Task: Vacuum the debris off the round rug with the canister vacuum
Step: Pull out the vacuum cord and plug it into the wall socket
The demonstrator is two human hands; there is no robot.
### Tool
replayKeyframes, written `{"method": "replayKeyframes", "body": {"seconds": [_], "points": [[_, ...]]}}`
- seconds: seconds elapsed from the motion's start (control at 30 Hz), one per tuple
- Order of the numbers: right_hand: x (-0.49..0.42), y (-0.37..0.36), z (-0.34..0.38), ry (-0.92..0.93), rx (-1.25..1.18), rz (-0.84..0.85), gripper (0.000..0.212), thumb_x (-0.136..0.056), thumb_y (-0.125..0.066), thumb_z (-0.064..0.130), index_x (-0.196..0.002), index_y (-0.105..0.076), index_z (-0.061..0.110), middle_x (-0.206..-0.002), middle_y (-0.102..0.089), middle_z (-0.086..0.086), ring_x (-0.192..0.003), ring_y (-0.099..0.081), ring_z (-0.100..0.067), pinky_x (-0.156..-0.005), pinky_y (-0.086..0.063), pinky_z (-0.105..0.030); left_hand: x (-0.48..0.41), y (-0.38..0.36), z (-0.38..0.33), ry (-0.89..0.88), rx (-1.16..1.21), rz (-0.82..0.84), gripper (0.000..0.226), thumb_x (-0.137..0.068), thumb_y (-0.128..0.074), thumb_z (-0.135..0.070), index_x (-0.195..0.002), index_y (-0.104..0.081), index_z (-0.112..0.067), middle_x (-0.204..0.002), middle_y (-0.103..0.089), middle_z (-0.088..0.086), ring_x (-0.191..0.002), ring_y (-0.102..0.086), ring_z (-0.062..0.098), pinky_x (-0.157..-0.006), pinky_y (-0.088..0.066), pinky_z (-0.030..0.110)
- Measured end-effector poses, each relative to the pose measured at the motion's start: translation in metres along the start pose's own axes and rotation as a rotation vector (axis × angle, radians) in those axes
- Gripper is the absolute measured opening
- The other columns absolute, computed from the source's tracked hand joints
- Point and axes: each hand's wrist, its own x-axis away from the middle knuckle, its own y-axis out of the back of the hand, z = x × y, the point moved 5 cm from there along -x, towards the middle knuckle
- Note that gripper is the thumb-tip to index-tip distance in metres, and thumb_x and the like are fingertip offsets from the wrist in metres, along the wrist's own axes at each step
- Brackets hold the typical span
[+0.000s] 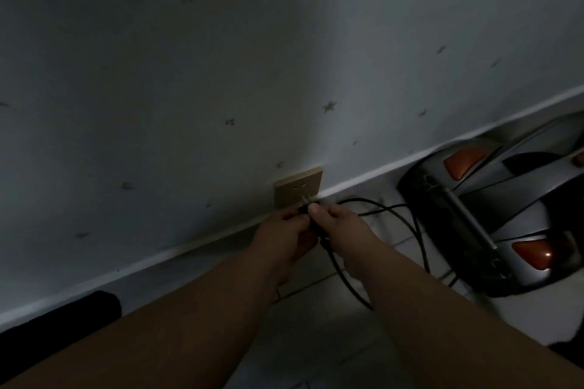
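Observation:
The silver and black canister vacuum (493, 215) with orange pedals lies on the tiled floor at the right, close to the wall. Its black power cord (401, 224) loops across the floor to a black plug (305, 208). My left hand (281, 234) and my right hand (341, 227) both pinch the plug. The metal prongs point at a beige wall socket (298, 191) just above the baseboard, a short gap away. The round rug is out of view.
The room is dim. A white baseboard (158, 256) runs along the starred wallpaper wall (221, 73). A black rounded object (79, 313) lies by the baseboard at the lower left. Light floor tiles (316, 331) show between my forearms.

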Motion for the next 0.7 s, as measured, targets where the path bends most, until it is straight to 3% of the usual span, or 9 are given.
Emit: {"method": "replayKeyframes", "body": {"seconds": [0.1, 0.2, 0.3, 0.43, 0.5, 0.57, 0.7], "points": [[-0.007, 0.003, 0.019, 0.031, 0.113, -0.025, 0.028, -0.090, -0.068, 0.038, -0.096, -0.068, 0.011, -0.099, -0.073, -0.013, -0.097, -0.068, -0.028, -0.095, -0.052, -0.047, 0.004, -0.016, -0.011, 0.026, 0.097, 0.046, 0.018, -0.093, -0.052, -0.009, -0.091, -0.068, -0.015, -0.086, -0.074, 0.001, -0.089, -0.066, 0.015, -0.079, -0.052, 0.026], [-0.013, 0.000, 0.034, 0.060, 0.219, -0.025, 0.034, -0.091, -0.067, 0.034, -0.106, -0.065, 0.004, -0.103, -0.070, -0.015, -0.098, -0.066, -0.029, -0.089, -0.053, -0.039, -0.002, -0.013, -0.018, 0.052, 0.177, -0.001, 0.019, -0.094, -0.048, -0.010, -0.098, -0.067, -0.011, -0.093, -0.070, 0.006, -0.094, -0.064, 0.022, -0.092, -0.049, 0.034], [-0.018, -0.001, 0.037, 0.066, 0.297, -0.032, 0.040, -0.092, -0.066, 0.035, -0.115, -0.063, 0.002, -0.109, -0.068, -0.015, -0.102, -0.064, -0.029, -0.087, -0.052, -0.036, -0.009, -0.007, -0.017, 0.085, 0.224, -0.040, 0.021, -0.095, -0.047, -0.015, -0.099, -0.067, -0.008, -0.092, -0.069, 0.010, -0.089, -0.063, 0.024, -0.092, -0.047, 0.037], [-0.022, -0.001, 0.036, 0.079, 0.453, -0.063, 0.036, -0.091, -0.065, 0.039, -0.102, -0.063, 0.005, -0.100, -0.068, -0.014, -0.097, -0.065, -0.029, -0.079, -0.051, -0.034, -0.014, -0.008, -0.014, 0.119, 0.261, -0.073, 0.020, -0.095, -0.052, -0.019, -0.103, -0.065, -0.006, -0.098, -0.067, 0.014, -0.095, -0.061, 0.026, -0.091, -0.048, 0.037], [-0.022, 0.000, 0.036, 0.091, 0.451, -0.075, 0.029, -0.091, -0.066, 0.037, -0.095, -0.063, 0.009, -0.094, -0.067, -0.010, -0.093, -0.064, -0.026, -0.074, -0.050, -0.031, -0.019, -0.010, -0.012, 0.134, 0.305, -0.080, 0.020, -0.095, -0.052, -0.016, -0.107, -0.064, -0.005, -0.092, -0.066, 0.012, -0.089, -0.062, 0.023, -0.086, -0.049, 0.034], [-0.023, -0.001, 0.033, 0.090, 0.419, -0.062, 0.030, -0.089, -0.068, 0.035, -0.096, -0.065, 0.007, -0.092, -0.067, -0.008, -0.089, -0.064, -0.022, -0.069, -0.048, -0.028, -0.023, -0.011, -0.012, 0.132, 0.293, -0.080, 0.016, -0.095, -0.051, -0.014, -0.098, -0.065, -0.007, -0.087, -0.065, 0.009, -0.081, -0.060, 0.019, -0.082, -0.048, 0.031], [-0.024, 0.001, 0.030, 0.063, 0.265, -0.034, 0.020, -0.091, -0.067, 0.025, -0.100, -0.071, 0.007, -0.100, -0.072, -0.014, -0.095, -0.068, -0.027, -0.087, -0.055, -0.040, -0.029, -0.007, -0.012, 0.093, 0.263, -0.116, 0.015, -0.094, -0.055, -0.015, -0.097, -0.065, -0.004, -0.102, -0.065, 0.012, -0.093, -0.061, 0.022, -0.094, -0.047, 0.034]]}}
